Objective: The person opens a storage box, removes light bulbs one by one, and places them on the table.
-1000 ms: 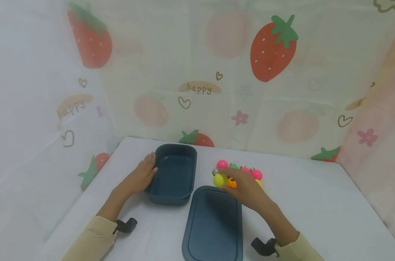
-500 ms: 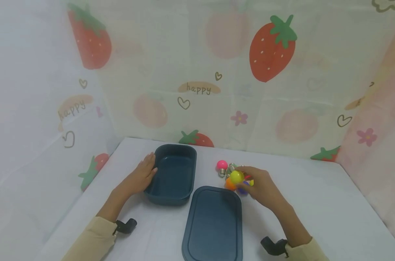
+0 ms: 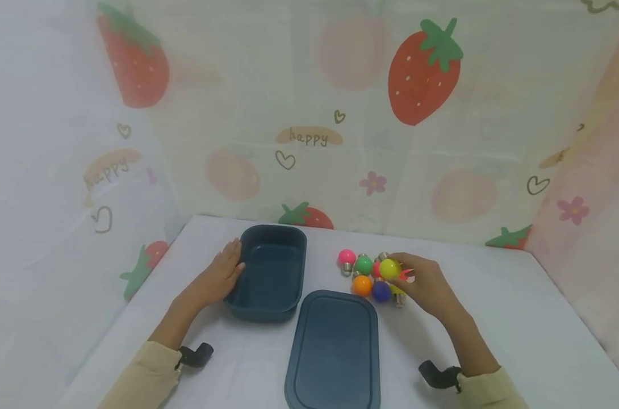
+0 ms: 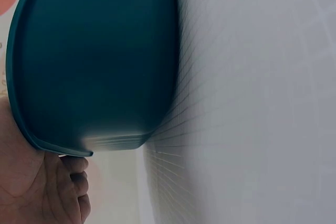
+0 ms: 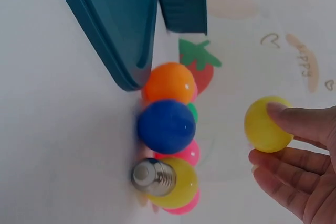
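My right hand (image 3: 428, 287) pinches a yellow light bulb (image 3: 389, 269) between thumb and fingers. In the right wrist view this bulb (image 5: 265, 129) is up off the table, above the others. Below and around it lie a pink bulb (image 3: 347, 257), a green bulb (image 3: 363, 264), an orange bulb (image 3: 362, 286), a blue bulb (image 3: 381, 291) and a second yellow bulb (image 5: 181, 184), its metal base showing. My left hand (image 3: 218, 277) rests on the left rim of a dark blue box (image 3: 263, 316), fingers extended. Nothing is inside the box.
A dark blue lid (image 3: 335, 352) lies flat in front of the box and bulbs. The white table (image 3: 519, 324) meets a cloth backdrop (image 3: 309, 170) printed with strawberries and hearts. Black wrist cameras sit at both sleeves.
My right hand has carried the yellow bulb to the right, from the left edge of the group to its right side. The left hand stays at the box.
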{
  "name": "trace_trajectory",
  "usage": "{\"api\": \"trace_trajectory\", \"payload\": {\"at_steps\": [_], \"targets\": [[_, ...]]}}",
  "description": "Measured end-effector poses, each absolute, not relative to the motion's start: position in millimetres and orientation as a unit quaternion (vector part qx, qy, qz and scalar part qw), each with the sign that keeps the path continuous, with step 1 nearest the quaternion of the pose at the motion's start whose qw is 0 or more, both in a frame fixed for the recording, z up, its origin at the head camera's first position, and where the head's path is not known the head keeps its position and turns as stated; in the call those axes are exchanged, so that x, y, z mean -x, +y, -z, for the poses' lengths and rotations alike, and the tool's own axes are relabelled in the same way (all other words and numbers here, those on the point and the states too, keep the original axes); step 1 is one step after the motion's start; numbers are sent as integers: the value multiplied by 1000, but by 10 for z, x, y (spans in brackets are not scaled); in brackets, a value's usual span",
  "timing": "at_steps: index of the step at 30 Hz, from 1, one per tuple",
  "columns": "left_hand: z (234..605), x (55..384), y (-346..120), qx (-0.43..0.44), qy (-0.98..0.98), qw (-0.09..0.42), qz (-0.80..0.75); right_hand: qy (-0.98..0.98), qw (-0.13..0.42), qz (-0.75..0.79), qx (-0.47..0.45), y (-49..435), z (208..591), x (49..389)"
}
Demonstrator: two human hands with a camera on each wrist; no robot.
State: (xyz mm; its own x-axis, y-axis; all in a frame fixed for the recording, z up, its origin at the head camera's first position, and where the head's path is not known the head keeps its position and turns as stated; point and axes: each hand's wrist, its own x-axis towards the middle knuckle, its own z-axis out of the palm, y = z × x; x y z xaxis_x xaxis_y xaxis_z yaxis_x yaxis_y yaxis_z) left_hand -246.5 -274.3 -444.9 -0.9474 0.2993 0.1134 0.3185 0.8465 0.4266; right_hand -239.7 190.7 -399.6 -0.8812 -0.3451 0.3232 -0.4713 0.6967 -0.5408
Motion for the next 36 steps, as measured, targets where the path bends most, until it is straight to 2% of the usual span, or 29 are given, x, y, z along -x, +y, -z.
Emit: {"api": "trace_trajectory", "payload": {"at_steps": [13,20,36], "targets": [[4525,2524,-2796,168,-960,22,223,-931,92,-301,-184,2222,4033,2534],[4524,2510,-2778,178,-953,41,240,-939,75,-304,-141,2375,4046,2568],[4504,2497,-2742,171,-956,37,235,-956,-3,-274,-107,2541,4212,2636]]}}
